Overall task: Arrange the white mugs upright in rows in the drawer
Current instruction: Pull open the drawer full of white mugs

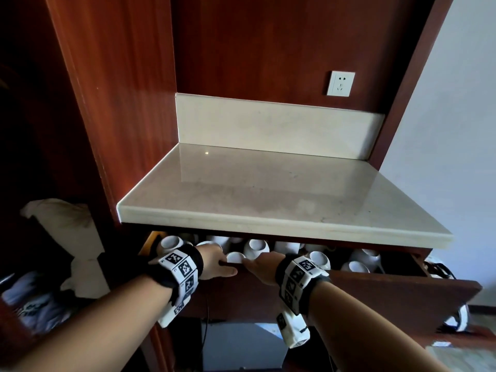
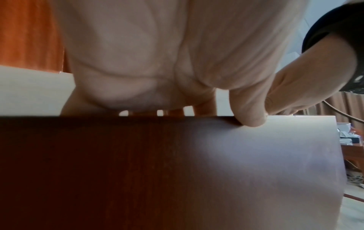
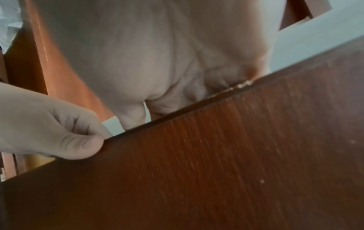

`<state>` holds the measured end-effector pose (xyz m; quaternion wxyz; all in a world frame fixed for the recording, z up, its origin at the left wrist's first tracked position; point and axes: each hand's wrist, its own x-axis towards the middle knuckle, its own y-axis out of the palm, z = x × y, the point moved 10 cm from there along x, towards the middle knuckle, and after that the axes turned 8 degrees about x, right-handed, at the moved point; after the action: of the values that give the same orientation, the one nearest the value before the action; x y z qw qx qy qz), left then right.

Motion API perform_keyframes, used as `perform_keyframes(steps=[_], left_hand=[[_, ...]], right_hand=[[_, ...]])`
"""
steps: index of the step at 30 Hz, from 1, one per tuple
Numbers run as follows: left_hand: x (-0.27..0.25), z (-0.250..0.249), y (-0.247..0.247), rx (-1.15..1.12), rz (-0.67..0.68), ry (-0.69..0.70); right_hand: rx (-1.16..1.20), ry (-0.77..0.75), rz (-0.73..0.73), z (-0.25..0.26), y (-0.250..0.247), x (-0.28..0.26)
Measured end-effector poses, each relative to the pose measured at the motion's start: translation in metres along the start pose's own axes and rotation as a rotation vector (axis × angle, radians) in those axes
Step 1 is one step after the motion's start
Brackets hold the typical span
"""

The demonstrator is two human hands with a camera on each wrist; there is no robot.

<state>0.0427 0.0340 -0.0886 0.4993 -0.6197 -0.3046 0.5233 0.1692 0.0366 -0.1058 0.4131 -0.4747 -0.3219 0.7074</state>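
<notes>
Both hands, left [image 1: 214,260] and right [image 1: 261,265], hooked over the reddish-brown wooden drawer front [image 1: 362,299], fingers curled. Tumbled white ceramic mugs [image 1: 256,248] lower centre, inside; could clatter or chip if jerked.

the countertop [image 1: 268,194] hides the back of the drawer [image 1: 375,294] and most mugs [image 1: 256,248]. both hands' fingers are hidden over the drawer's front edge. each wrist view crops the palm.
</notes>
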Motion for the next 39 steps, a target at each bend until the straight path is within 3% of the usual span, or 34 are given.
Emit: perform_keyframes(steps=[9, 16, 20, 33, 39], left_hand=[[-0.062, -0.016, 0.025, -0.048, 0.027, -0.032], [-0.115, -0.036, 0.043, -0.040, 0.009, -0.013], [-0.135, -0.043, 0.052, -0.021, 0.007, 0.005], [-0.151, -0.051, 0.055, -0.022, 0.073, 0.022], [-0.149, -0.051, 0.058, -0.005, 0.258, 0.179]], right_hand=[[-0.183, -0.168, 0.080, 0.016, 0.043, -0.059], [-0.524, -0.415, 0.055, 0.041, 0.072, -0.130], [-0.556, -0.467, 0.045, 0.045, 0.083, -0.150], [-0.606, -0.532, 0.074, 0.053, 0.096, -0.167], [-0.392, -0.283, 0.338, 0.045, 0.080, -0.153]])
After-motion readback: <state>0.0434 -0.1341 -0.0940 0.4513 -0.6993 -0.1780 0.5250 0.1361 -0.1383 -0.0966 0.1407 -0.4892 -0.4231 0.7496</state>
